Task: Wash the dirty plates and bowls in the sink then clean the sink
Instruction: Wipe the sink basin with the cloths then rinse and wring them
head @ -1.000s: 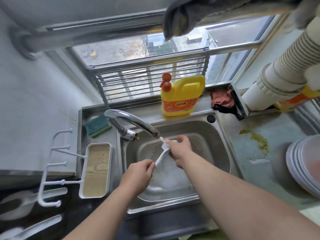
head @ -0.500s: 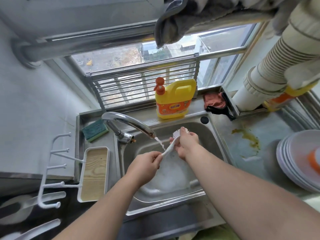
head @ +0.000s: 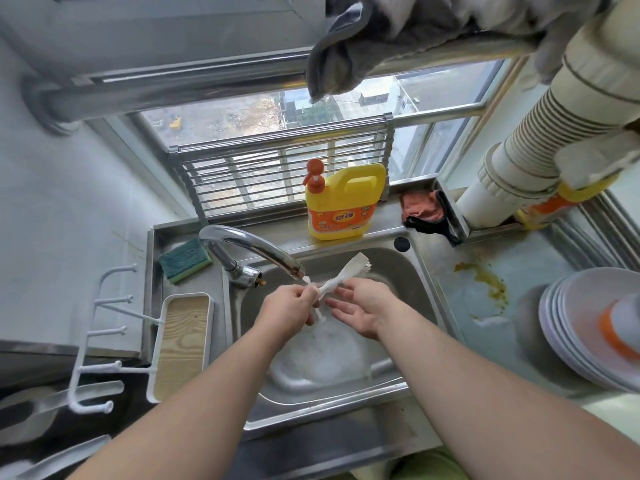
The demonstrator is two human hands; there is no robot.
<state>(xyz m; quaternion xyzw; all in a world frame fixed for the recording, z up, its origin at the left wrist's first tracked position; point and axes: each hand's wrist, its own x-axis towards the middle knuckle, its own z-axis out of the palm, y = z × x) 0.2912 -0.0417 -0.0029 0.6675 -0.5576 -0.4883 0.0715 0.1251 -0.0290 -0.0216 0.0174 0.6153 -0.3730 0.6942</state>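
Left grip: left hand (head: pixel 289 308) curled round the lower handle of a white plastic dish brush (head: pixel 341 277), fingers pinching it under the tap's mouth.
Right grip: right hand (head: pixel 362 311) open, palm up, fingers straight and relaxed, fingertips just beside the brush handle; actual touch hard to tell.
Brush: tilted, bristle head up and to the right, above the basin.
Water: thin stream from the curved chrome tap (head: pixel 249 249) onto the handle near the left fingers.
Sink: stainless steel basin (head: pixel 408 282) under both hands, foamy water on its floor.
Behind the sink: yellow detergent jug with orange pump (head: pixel 341 202) on the back ledge; green-and-yellow sponge (head: pixel 185 261) left of the tap.
Left side: white tray with wooden base (head: pixel 181 344) beside the basin.
Right surface: stack of white plates (head: pixel 575 327), well apart from the hands; yellowish-brown stain (head: pixel 485 280) between stack and sink.
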